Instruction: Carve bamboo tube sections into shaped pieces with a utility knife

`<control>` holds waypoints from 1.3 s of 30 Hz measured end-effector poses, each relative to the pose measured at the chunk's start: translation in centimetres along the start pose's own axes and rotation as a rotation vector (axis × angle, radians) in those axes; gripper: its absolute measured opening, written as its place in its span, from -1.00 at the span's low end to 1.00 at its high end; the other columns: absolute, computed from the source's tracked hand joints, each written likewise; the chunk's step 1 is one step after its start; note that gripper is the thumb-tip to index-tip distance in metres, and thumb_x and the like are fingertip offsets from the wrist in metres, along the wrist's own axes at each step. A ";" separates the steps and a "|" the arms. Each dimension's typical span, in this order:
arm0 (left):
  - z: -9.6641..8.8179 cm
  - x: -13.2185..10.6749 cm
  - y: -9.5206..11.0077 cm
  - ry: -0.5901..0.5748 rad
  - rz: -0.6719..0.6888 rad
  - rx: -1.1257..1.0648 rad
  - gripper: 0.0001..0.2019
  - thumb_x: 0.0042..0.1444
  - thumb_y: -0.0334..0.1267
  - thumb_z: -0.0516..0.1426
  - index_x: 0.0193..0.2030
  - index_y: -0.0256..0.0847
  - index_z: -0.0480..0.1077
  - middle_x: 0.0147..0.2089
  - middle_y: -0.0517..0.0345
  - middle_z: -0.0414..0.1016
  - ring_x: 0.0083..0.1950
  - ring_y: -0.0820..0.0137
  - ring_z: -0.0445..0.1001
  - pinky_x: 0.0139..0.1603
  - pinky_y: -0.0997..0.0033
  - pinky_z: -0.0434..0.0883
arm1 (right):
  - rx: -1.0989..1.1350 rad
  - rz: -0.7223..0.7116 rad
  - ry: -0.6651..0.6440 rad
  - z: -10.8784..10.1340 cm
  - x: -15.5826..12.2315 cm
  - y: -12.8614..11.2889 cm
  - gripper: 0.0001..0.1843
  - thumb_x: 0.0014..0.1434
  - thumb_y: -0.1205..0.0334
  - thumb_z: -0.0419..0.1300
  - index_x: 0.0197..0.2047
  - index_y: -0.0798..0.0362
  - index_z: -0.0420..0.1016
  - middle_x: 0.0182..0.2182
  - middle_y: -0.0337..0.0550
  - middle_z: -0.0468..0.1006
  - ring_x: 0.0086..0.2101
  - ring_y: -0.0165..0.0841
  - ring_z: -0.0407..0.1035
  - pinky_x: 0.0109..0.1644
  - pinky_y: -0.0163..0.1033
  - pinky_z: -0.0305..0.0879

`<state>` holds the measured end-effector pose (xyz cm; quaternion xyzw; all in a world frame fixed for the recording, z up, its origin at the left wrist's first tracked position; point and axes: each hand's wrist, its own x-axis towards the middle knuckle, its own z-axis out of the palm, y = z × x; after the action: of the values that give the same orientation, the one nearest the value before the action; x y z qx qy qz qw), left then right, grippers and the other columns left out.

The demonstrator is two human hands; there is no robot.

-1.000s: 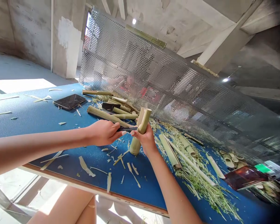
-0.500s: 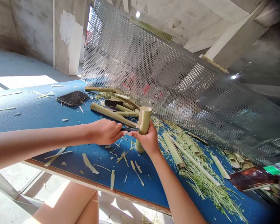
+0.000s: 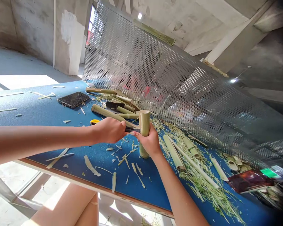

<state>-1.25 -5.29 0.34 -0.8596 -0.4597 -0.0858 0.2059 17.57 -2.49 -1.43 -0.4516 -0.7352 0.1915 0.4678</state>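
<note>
Gripping a dark-bladed knife [image 3: 133, 129] in left hand [image 3: 112, 129], right hand [image 3: 152, 141] clasping smooth, notched bamboo tube [image 3: 145, 123]

The left fingers [image 3: 119, 128] cover the grip of a dark, narrow-bladed tool [image 3: 134, 129]; most right fingers [image 3: 138, 135] are hidden behind the pale green bamboo tube [image 3: 145, 123]. Red shapes [image 3: 146, 91] beyond the grey perforated metal panel [image 3: 174, 72] are too blurred to identify.

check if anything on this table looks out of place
The smartphone looks out of place: it lies on the blue table, which is littered with bamboo shavings, and its dark screen is speckled, perhaps with dust.
</note>
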 end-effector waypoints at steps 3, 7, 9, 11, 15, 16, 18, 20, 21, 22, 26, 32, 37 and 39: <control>0.1 0.3 0.2 0.035 0.018 0.079 -0.53 0.29 -0.12 -0.21 -0.31 -0.38 0.41 -0.52 -0.09 0.39 -0.49 0.22 0.43 -0.64 0.35 -0.01 | 0.040 0.056 -0.012 0.0 0.2 0.4 -0.52 -0.22 -0.01 0.37 -0.31 0.02 0.28 -0.56 -0.35 0.33 -0.55 -0.42 0.21 -0.47 -0.27 0.19; 0.0 0.5 0.0 0.083 0.046 0.168 -0.54 0.30 -0.18 -0.22 -0.31 -0.40 0.40 -0.49 -0.09 0.35 -0.48 0.22 0.42 -0.62 0.35 0.01 | 0.086 0.120 -0.011 0.1 0.3 0.4 -0.54 -0.22 -0.01 0.36 -0.32 0.03 0.30 -0.63 -0.39 0.32 -0.64 -0.43 0.21 -0.54 -0.27 0.19; -0.2 0.8 -0.1 0.081 0.055 0.184 -0.55 0.30 -0.20 -0.22 -0.31 -0.41 0.40 -0.48 -0.08 0.34 -0.48 0.24 0.41 -0.60 0.36 0.03 | 0.113 0.163 -0.008 0.2 0.3 0.1 -0.55 -0.22 -0.01 0.36 -0.33 0.03 0.30 -0.66 -0.40 0.32 -0.67 -0.43 0.22 -0.58 -0.27 0.20; -0.2 1.2 0.1 0.074 0.058 0.181 -0.56 0.30 -0.20 -0.21 -0.30 -0.42 0.39 -0.47 -0.10 0.35 -0.45 0.23 0.42 -0.58 0.37 0.05 | 0.135 0.204 0.023 0.2 0.4 -0.2 -0.55 -0.22 -0.03 0.36 -0.36 0.03 0.29 -0.68 -0.40 0.31 -0.69 -0.42 0.23 -0.60 -0.27 0.20; -0.7 2.9 0.4 0.052 0.014 0.141 -0.57 0.30 -0.15 -0.18 -0.23 -0.44 0.39 -0.40 -0.12 0.39 -0.37 0.24 0.45 -0.53 0.41 0.09 | 0.129 0.275 0.122 -0.1 0.7 -0.5 -0.55 -0.20 -0.10 0.33 -0.42 0.03 0.27 -0.71 -0.36 0.33 -0.69 -0.39 0.26 -0.61 -0.26 0.22; -1.1 3.5 0.1 0.049 -0.022 0.132 -0.57 0.30 -0.14 -0.17 -0.20 -0.44 0.39 -0.37 -0.12 0.40 -0.35 0.26 0.45 -0.51 0.42 0.11 | 0.108 0.296 0.132 -0.2 0.7 -0.5 -0.56 -0.20 -0.10 0.33 -0.43 0.03 0.27 -0.71 -0.35 0.33 -0.70 -0.39 0.27 -0.62 -0.26 0.22; -2.2 5.0 -1.5 0.052 -0.140 0.132 -0.59 0.31 -0.19 -0.17 -0.15 -0.46 0.37 -0.30 -0.15 0.43 -0.29 0.27 0.44 -0.44 0.45 0.15 | 0.048 0.311 0.135 -0.4 0.7 -0.5 -0.56 -0.21 -0.08 0.33 -0.43 0.03 0.27 -0.69 -0.33 0.35 -0.71 -0.38 0.27 -0.63 -0.25 0.22; -3.6 6.3 -3.9 0.066 -0.272 0.164 -0.62 0.31 -0.34 -0.19 -0.19 -0.61 0.36 -0.24 -0.32 0.42 -0.23 0.24 0.42 -0.35 0.42 0.20 | 0.035 0.297 0.140 -0.7 0.8 -0.4 -0.55 -0.22 -0.06 0.34 -0.39 0.02 0.25 -0.65 -0.33 0.37 -0.71 -0.39 0.27 -0.63 -0.24 0.23; -4.2 6.8 -5.1 0.063 -0.311 0.173 -0.62 0.31 -0.33 -0.17 -0.23 -0.62 0.36 -0.23 -0.32 0.43 -0.20 0.24 0.41 -0.29 0.40 0.22 | 0.056 0.292 0.132 -0.8 1.0 -0.3 -0.52 -0.23 -0.04 0.36 -0.37 0.01 0.23 -0.62 -0.34 0.38 -0.70 -0.40 0.27 -0.62 -0.24 0.24; -4.6 7.1 -6.1 0.078 -0.333 0.180 -0.62 0.32 -0.31 -0.18 -0.16 -0.61 0.34 -0.19 -0.29 0.43 -0.13 0.23 0.40 -0.22 0.37 0.23 | 0.092 0.295 0.120 -0.9 1.1 -0.1 -0.49 -0.26 -0.02 0.37 -0.35 0.00 0.21 -0.60 -0.36 0.39 -0.69 -0.41 0.28 -0.61 -0.25 0.25; -4.0 6.9 -7.0 0.050 -0.375 0.002 -0.56 0.32 -0.17 -0.18 -0.10 -0.59 0.32 -0.14 -0.30 0.42 -0.04 0.12 0.37 -0.09 0.23 0.25 | 0.298 0.332 0.063 -1.3 1.8 1.4 -0.41 -0.36 0.08 0.42 -0.32 -0.01 0.16 -0.60 -0.45 0.36 -0.64 -0.44 0.29 -0.52 -0.26 0.28; -0.1 3.6 -3.7 -0.066 -0.363 -0.234 -0.60 0.22 -0.05 -0.10 -0.19 -0.40 0.33 -0.32 -0.16 0.46 -0.28 0.17 0.46 -0.31 0.35 0.27 | 0.640 0.295 -0.030 -1.3 1.8 2.3 -0.61 -0.28 0.17 0.37 -0.39 0.06 0.30 -0.56 -0.38 0.40 -0.55 -0.46 0.31 -0.40 -0.30 0.26; 2.0 1.5 -3.4 -0.130 -0.350 -0.435 -0.69 0.11 -0.25 -0.05 -0.01 -0.31 0.17 -0.33 0.00 0.45 -0.38 0.27 0.41 -0.41 0.41 0.23 | 0.669 0.340 -0.112 -1.4 1.7 2.4 -0.58 -0.28 0.16 0.40 -0.31 0.04 0.39 -0.38 -0.33 0.43 -0.42 -0.44 0.36 -0.29 -0.28 0.31; 2.9 1.3 -3.5 -0.130 -0.354 -0.508 -0.65 0.09 -0.30 -0.05 0.03 -0.30 0.11 -0.27 0.00 0.44 -0.33 0.28 0.41 -0.37 0.40 0.26 | 0.684 0.350 -0.112 -1.4 1.7 2.4 -0.58 -0.28 0.15 0.41 -0.30 0.02 0.41 -0.38 -0.33 0.41 -0.38 -0.42 0.35 -0.26 -0.26 0.34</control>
<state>-3.56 -1.31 -0.83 -0.7938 -0.5782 -0.1774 -0.0633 19.70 -0.05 -1.53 -0.3768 -0.5652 0.5271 0.5106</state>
